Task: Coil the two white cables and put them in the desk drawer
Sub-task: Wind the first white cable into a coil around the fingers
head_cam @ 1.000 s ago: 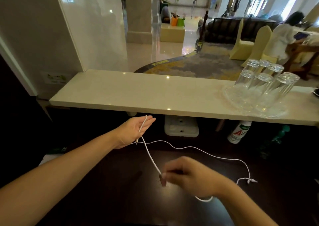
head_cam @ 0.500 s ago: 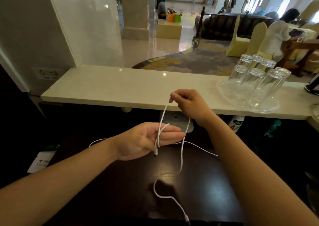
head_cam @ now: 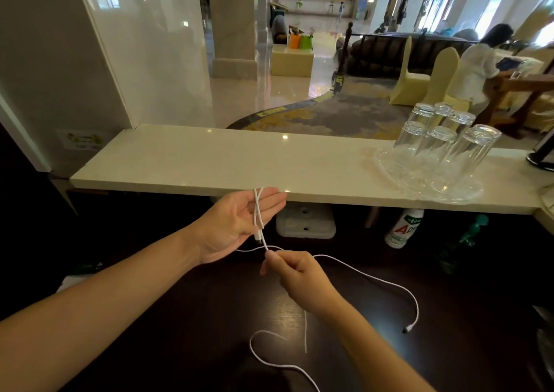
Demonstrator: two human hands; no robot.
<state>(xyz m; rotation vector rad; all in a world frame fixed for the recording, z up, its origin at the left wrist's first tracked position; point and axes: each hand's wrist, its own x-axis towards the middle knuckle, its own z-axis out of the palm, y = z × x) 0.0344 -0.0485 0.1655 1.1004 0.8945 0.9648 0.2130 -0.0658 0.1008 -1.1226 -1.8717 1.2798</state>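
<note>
White cable (head_cam: 258, 215) strands lie across the open palm of the left hand (head_cam: 239, 222) at the centre of the frame, two lengths crossing near the fingertips, with a plug end hanging just below the palm. The left fingers are stretched out and slightly apart, palm up, not gripping. Just below and to the right, the right hand (head_cam: 295, 274) pinches the cable between thumb and fingertips, which are clamped together on it. From that pinch one length runs right in a wide arc over the dark desk (head_cam: 180, 331) and ends in a plug at the lower right. Another loop lies on the desk at the bottom centre, trailing out of the frame. Whether these are one cable or two cannot be told. Above the hands a pale stone counter (head_cam: 209, 164) crosses the frame, carrying upturned glasses (head_cam: 443, 146) on a clear tray (head_cam: 386, 167) at the right.
</note>
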